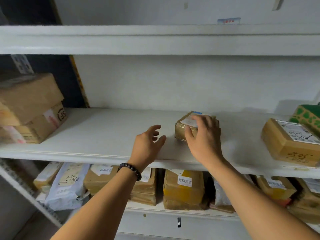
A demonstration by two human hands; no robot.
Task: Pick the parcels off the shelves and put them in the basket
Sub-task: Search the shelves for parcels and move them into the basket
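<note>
Two hands are over the white middle shelf [112,129]: your right hand [202,135] curls over the small parcel [181,127] right of centre, thumb on its near side, apparently to lift it, while your left hand [149,141] hovers beside it, loosely spread and empty, white wall [155,80] behind, basket unseen.

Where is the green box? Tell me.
Head view: the green box sits at the far right of the middle shelf, just behind a labelled brown parcel, well right of the right hand on the small parcel.
</note>
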